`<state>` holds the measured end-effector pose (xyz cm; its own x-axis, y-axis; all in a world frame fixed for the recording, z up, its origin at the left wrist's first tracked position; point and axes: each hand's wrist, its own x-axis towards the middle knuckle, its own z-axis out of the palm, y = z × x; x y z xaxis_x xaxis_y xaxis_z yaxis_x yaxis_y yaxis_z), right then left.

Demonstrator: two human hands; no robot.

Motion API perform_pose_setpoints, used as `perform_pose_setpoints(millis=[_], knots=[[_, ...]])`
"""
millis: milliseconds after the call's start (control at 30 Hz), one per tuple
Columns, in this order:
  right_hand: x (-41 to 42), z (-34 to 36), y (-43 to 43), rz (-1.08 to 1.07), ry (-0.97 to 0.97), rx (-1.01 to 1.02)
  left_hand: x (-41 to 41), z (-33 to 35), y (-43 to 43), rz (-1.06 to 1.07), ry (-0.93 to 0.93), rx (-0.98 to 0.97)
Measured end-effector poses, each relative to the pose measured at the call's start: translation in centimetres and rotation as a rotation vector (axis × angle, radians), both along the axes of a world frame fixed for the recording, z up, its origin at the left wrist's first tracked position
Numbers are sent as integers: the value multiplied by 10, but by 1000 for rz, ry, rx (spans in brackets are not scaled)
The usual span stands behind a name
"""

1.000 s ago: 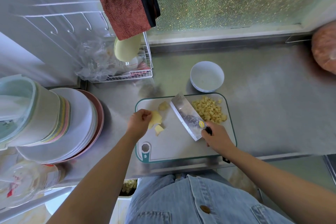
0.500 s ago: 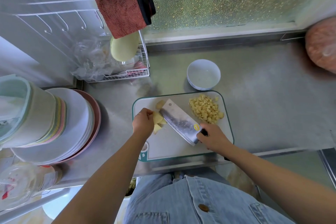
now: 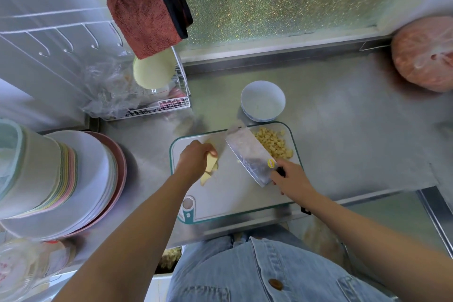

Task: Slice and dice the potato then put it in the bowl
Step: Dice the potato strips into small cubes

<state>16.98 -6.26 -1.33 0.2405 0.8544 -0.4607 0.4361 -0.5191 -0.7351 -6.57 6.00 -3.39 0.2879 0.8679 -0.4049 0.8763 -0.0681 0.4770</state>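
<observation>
Beside diced potato, cleaver tip far-left

- Two hands: one left hand, one right hand
- One cleaver
- One cutting board on one steel surface
- One white bowl
- One heap of diced potato, its cubes too many to count
- At least three potato slices, partly hidden by fingers
- Two hanging cloths: one red cloth, one pale green cloth
- Four hooks on the wall rail
- One wire rack
- One stack of plates, number unclear
- One pink bagged bundle
</observation>
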Motion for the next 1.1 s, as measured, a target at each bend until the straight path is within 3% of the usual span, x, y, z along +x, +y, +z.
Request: perform_pose_setpoints(millis=[133,333,433,567,733,867,1000,1100], knots=[[2,-3,-9,-21,1,5,1,2,3,-34,-19,25],[1,-2,-6,-45,-6,33,5,20,-5,215,-245,-95],[4,-3,-5,-15,-46,47,18,19,-24,220,-245,-176],[8,-7,-10,46,-82,39,34,8,-54,372,-227,-145],[14,-10,-17,86,-109,19,32,-1,-77,59,20,23],[18,-8,-20,112,-102,32,34,-3,-84,-55,210,124],[21,-8,-19,122,-111,43,32,-1,-84,-79,237,164],[19,-9,-17,116,-114,48,16,2,-80,-19,149,227]])
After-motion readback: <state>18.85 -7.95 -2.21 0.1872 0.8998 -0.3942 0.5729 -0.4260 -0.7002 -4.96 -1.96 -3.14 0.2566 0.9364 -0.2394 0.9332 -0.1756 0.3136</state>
